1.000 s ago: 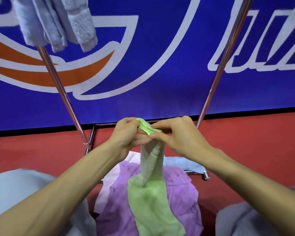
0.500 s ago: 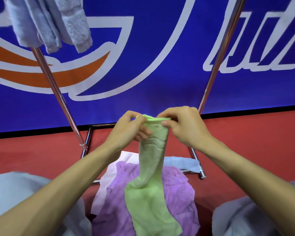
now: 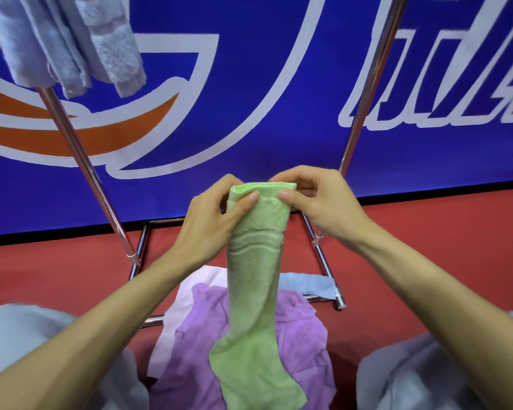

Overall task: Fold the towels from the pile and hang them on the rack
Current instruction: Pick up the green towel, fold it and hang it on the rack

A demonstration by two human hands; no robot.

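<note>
A light green towel (image 3: 256,279) hangs lengthwise in front of me, its lower end resting on the pile. My left hand (image 3: 214,220) pinches its top left corner and my right hand (image 3: 320,202) pinches the top right corner, thumbs almost meeting on the folded top edge. Below lies the pile: a purple towel (image 3: 302,338), a pale pink towel (image 3: 184,297) and a light blue towel (image 3: 308,284). The chrome rack (image 3: 80,149) stands behind, and pale blue towels (image 3: 68,45) hang on it at the top left.
The rack's right pole (image 3: 365,96) rises at a slant and its base bars (image 3: 323,261) lie on the red floor (image 3: 427,238). A blue banner (image 3: 249,99) with white and orange graphics fills the background. My knees in grey fabric (image 3: 427,368) flank the pile.
Both hands have lifted the green towel's top edge and moved slightly apart, spreading the bunched corner into a flat folded edge. The towel hangs longer above the pile.
</note>
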